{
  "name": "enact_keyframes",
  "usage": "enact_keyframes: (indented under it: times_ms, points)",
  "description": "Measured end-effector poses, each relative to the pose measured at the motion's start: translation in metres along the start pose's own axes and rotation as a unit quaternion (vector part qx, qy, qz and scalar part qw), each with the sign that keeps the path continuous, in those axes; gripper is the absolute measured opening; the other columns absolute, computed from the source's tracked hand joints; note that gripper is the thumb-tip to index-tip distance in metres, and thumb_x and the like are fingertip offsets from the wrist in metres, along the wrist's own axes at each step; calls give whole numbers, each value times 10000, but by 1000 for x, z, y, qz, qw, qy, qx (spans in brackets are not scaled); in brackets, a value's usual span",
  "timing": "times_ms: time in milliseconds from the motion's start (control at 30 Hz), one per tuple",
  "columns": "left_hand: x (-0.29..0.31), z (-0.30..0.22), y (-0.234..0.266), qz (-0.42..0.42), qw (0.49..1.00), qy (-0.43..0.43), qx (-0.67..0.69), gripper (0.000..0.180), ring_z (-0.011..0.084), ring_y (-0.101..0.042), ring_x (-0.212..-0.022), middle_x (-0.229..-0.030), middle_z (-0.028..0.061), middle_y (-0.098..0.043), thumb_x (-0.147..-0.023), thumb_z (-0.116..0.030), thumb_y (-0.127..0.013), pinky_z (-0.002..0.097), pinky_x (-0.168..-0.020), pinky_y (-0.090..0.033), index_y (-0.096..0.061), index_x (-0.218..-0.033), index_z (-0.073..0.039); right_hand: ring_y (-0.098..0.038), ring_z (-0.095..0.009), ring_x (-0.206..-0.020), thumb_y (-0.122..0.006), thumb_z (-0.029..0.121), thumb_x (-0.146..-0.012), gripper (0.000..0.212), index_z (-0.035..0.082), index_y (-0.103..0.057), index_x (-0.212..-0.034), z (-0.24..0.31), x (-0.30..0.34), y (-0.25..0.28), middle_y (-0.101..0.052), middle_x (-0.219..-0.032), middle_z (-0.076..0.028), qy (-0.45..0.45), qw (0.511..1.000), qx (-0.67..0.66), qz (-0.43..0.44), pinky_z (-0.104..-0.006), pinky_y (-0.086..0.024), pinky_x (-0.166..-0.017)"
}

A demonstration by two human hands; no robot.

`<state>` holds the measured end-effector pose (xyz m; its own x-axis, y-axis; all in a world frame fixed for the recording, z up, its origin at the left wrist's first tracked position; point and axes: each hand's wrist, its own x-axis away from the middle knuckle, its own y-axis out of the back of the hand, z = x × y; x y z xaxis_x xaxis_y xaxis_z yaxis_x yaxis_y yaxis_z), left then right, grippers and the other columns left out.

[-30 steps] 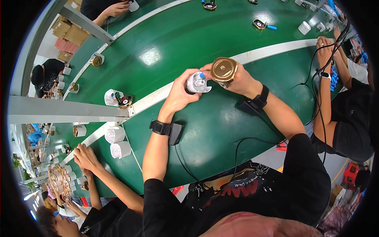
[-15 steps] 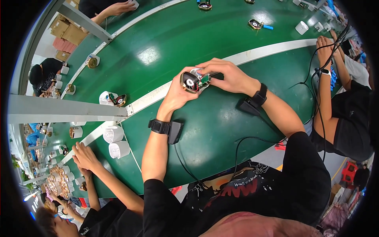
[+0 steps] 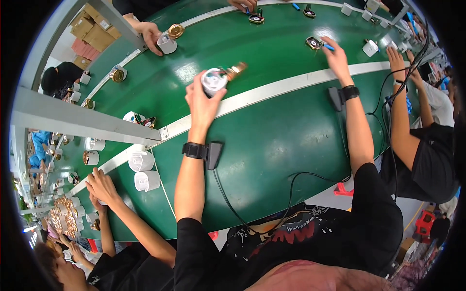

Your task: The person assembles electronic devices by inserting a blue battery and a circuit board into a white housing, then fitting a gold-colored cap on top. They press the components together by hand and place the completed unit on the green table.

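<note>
My left hand (image 3: 201, 103) is closed round a white round housing (image 3: 214, 81), held above the green bench beyond the metal strip. A gold-rimmed part (image 3: 237, 71), blurred by motion, sticks out from the housing's right side. Farther right, my right hand (image 3: 336, 60) reaches over the bench with fingers apart. Its fingertips are around a blue cylinder (image 3: 328, 47) that lies beside a black speaker unit (image 3: 313, 43) with a gold rim. Whether the fingers touch the cylinder I cannot tell.
Two white housings (image 3: 146, 181) stand left of my left forearm. A grey metal post (image 3: 87, 123) crosses the left side. Co-workers' hands (image 3: 103, 186) are on both sides, and another hand (image 3: 151, 39) is across the bench. Black cables (image 3: 291, 194) trail from my wrists.
My right hand has let go of the assembly and moved right to the blue cylinder. My left hand has shifted up and left with the housing, now turned. A hand across the bench holds another housing.
</note>
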<state>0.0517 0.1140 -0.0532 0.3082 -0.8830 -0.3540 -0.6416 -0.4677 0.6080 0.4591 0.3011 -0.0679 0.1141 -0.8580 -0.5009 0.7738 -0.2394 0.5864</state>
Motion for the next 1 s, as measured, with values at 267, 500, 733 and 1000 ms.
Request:
enact_keyframes:
  times_ms: [267, 500, 733, 1000]
  points:
    - [1, 40, 16, -13, 994, 93, -58, 716, 393, -478, -1171, -1211, 168, -615, -716, -236, -845, 493, -1015, -400, -503, -1325, -78, -633, -324, -1117, -644, 203, -900, 369, 109, -645, -1257, -66, -13, -24, -650, -1254, -146, 37, 964, 263, -9, -444, -505, -946]
    - [53, 7, 73, -117, 968, -46, -218, 590, 375, -466, -1199, -1323, 149, -536, -742, -237, -804, 497, -1007, -398, -557, -1261, -105, -676, -291, -848, -672, 303, -900, 256, 81, -727, -1013, -58, -14, -1, -710, -928, -154, -63, 955, 283, 69, -433, -529, -721]
    - [145, 14, 188, -286, 870, 87, -393, 584, 386, -457, -1197, -1289, 149, -536, -728, -234, -821, 500, -1025, -344, -571, -1226, -59, -468, -97, -634, -569, 217, -1006, 242, 3, -612, -1111, 2, 14, -41, -648, -967, -100, -407, 487, -720, 281, -205, -372, -514]
    - [179, 45, 189, -228, 923, 209, -228, 686, 342, -559, -1052, -1153, 150, -588, -683, -234, -876, 424, -942, -448, -528, -1227, -4, -496, -74, -704, -569, 154, -1010, 172, 32, -585, -1130, 100, 79, -60, -626, -1095, -101, -352, 484, -791, 127, -182, -378, -538]
